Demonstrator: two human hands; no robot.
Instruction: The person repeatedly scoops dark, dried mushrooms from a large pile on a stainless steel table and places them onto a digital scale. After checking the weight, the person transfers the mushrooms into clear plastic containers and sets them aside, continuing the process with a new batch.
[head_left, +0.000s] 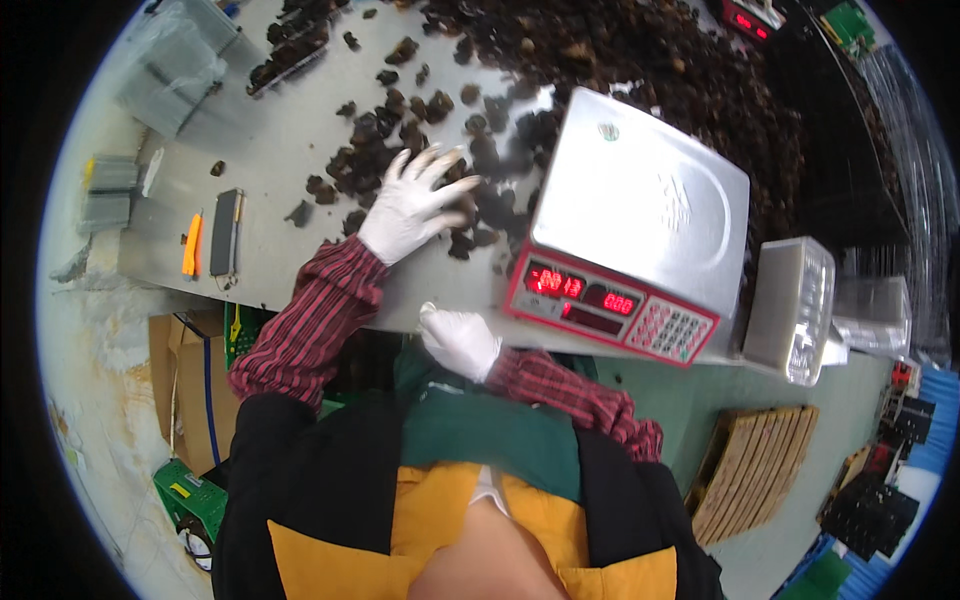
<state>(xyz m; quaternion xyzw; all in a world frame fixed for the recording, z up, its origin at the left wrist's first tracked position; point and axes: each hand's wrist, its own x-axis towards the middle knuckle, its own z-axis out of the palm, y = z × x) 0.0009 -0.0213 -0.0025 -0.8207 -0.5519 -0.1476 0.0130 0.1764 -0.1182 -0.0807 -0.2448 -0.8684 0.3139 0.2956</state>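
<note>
My left hand (417, 199), in a white glove, reaches over the metal table (262, 157) with its fingers spread. Under and around its fingertips are loose dark brown pieces (367, 142) that look like wood ear mushrooms; none is visibly gripped. My right hand (459, 343), also gloved in white, is curled into a fist at the table's front edge, close to my green apron (487, 435). Nothing shows in it, though its palm is hidden. To the right of both hands stands a red digital scale (611, 300) with a bare steel pan (637, 187) and lit displays.
A large mushroom heap (637, 45) spreads behind the scale. At left lie an orange utility knife (193, 246), a dark flat object (226, 232) and grey plastic baskets (176, 90). Clear-walled containers (791, 307) sit right of the scale. A wooden pallet (754, 472) rests on the floor.
</note>
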